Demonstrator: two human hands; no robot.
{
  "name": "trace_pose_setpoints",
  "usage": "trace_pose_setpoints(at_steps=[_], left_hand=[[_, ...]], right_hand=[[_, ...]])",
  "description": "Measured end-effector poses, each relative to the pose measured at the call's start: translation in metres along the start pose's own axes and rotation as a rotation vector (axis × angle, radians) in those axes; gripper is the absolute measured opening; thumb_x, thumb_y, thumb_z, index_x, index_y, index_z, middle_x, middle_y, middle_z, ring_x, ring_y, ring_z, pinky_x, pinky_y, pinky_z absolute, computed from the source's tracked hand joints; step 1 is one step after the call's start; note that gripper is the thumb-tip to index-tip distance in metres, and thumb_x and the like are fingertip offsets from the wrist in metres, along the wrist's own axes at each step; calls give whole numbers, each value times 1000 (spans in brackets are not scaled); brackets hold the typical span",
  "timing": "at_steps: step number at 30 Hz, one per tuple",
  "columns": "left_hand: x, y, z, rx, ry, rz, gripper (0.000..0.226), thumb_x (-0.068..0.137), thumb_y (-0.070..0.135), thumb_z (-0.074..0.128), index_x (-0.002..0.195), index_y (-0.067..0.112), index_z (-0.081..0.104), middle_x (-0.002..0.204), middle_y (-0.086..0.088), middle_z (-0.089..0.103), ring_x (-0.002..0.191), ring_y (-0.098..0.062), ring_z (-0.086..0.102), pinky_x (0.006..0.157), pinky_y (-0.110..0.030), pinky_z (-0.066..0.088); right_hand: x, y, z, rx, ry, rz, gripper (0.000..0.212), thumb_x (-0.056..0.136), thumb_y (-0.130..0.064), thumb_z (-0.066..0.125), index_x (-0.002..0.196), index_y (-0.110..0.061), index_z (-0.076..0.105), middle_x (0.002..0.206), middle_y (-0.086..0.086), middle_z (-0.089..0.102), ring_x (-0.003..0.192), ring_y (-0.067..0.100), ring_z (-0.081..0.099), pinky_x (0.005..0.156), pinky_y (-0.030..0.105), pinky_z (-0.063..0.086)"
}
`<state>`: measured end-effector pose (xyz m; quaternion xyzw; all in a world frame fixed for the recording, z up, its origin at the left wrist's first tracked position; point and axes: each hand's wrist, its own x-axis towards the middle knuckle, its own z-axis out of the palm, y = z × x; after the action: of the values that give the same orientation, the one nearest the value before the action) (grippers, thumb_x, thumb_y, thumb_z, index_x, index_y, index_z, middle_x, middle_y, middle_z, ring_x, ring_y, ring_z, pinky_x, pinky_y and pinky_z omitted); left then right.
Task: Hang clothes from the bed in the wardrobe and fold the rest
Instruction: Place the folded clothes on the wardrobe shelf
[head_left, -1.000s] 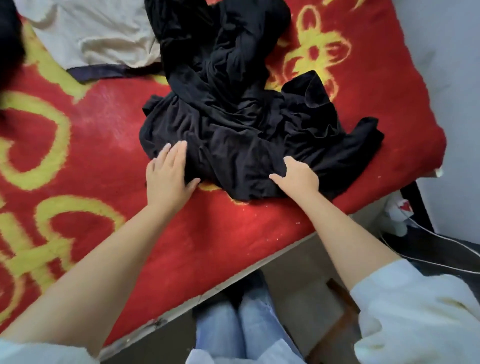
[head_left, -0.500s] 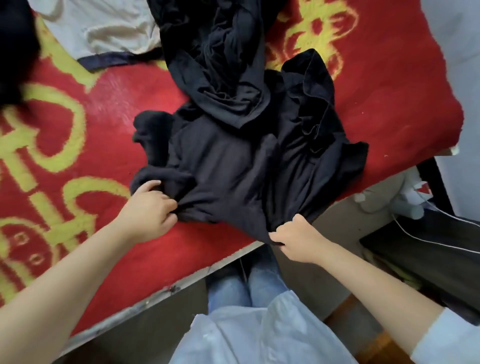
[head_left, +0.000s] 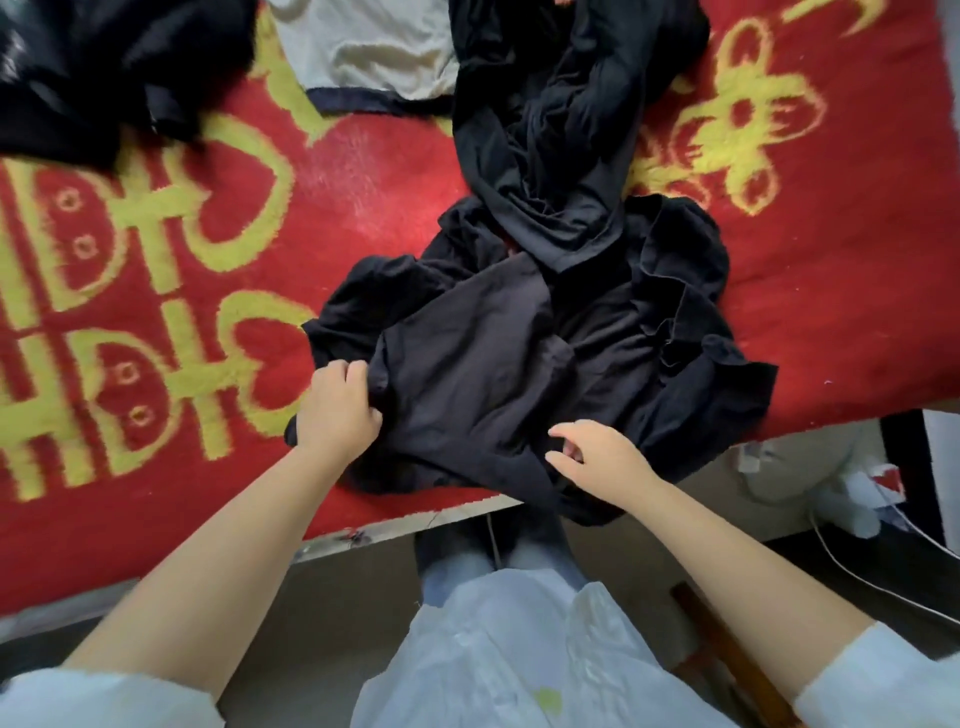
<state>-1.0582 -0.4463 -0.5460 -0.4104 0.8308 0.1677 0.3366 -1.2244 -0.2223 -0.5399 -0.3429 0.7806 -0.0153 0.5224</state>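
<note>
Working at the bed (head_left: 156, 493) edge, we pinch the black garment (head_left: 483, 384) with our left hand (head_left: 337, 410) to anchor its side, while our right hand (head_left: 597, 457) hovers spread over the hem, holding nothing.

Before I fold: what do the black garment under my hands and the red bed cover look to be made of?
Black garment: looks like a thin, soft knit, maybe cotton jersey; matte, and it falls in loose limp folds. Red bed cover: seems a plush, fleecy blanket; fuzzy nap, yellow pattern with woolly, ragged edges. The fibre of either cannot be told.
</note>
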Motion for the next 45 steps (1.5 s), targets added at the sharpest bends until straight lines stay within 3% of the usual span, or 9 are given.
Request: trace_pose_setpoints(at_steps=[3, 5, 8, 15, 25, 28, 34, 40, 45], left_hand=[[6, -21, 4, -80, -167, -80, 71, 83, 31, 66, 141, 13, 28, 145, -12, 33, 133, -30, 31, 102, -38, 34], [2, -30, 15, -179, -371, -9, 27, 87, 16, 60, 114, 17, 53, 133, -18, 49, 126, -30, 42, 102, -35, 36], [-14, -33, 27, -343, -275, 40, 34, 85, 0, 47, 63, 24, 37, 95, -16, 62, 83, -30, 53, 70, -32, 40], [-67, -58, 53, -588, -345, -204, 25, 89, 6, 48, 111, 20, 48, 81, -6, 57, 65, -19, 51, 56, -28, 35], [-21, -50, 48, -1818, -351, -978, 60, 87, 55, 51, 122, 7, 48, 119, -14, 57, 114, -25, 55, 87, -32, 44], [-13, -53, 51, -1843, -343, -938, 18, 99, 22, 38, 109, 14, 49, 108, -12, 61, 102, -22, 59, 89, -31, 43], [-44, -83, 69, -1970, -165, -659, 35, 89, -11, 23, 109, 7, 46, 94, -8, 56, 79, -18, 56, 76, -31, 50], [-100, -109, 85, -1913, -22, -481, 53, 79, -30, 21, 95, 9, 54, 92, -2, 58, 90, -18, 54, 86, -31, 44], [-125, -117, 63, -1904, 75, -414, 39, 88, -18, 30, 99, 8, 59, 88, -3, 63, 83, -19, 59, 76, -34, 48]], right_hand=[[20, -15, -13, 352, 405, 30, 66, 84, -26, 65, 140, -11, 34, 132, 8, 43, 123, 22, 42, 101, 32, 37], [40, -28, -23, 613, 433, 143, 80, 82, -23, 68, 145, -15, 21, 137, 6, 38, 125, 21, 40, 104, 38, 38], [60, -52, -37, 996, 298, 272, 53, 83, -3, 58, 129, -24, 41, 85, 2, 54, 66, 15, 53, 56, 18, 47], [18, -83, -14, 116, -350, -126, 26, 85, 1, 47, 65, -9, 60, 54, -10, 47, 42, -2, 45, 44, 7, 32], [57, -133, -30, -181, 138, -335, 23, 88, -3, 47, 102, -2, 65, 92, 4, 62, 88, 21, 54, 78, 26, 36], [92, -169, -40, -342, 208, -491, 34, 88, -4, 46, 121, -5, 56, 117, 11, 57, 106, 27, 53, 86, 30, 38], [154, -229, -28, -504, 40, -369, 78, 88, 0, 53, 149, -21, 9, 156, 3, 10, 110, 28, 55, 84, 35, 48], [156, -228, -17, -686, 12, -250, 9, 84, -10, 56, 91, -4, 54, 94, 17, 60, 88, 30, 55, 65, 31, 35], [107, -245, -67, -410, 265, -390, 36, 82, -15, 63, 58, -13, 36, 58, 1, 38, 69, 21, 39, 53, 35, 23]])
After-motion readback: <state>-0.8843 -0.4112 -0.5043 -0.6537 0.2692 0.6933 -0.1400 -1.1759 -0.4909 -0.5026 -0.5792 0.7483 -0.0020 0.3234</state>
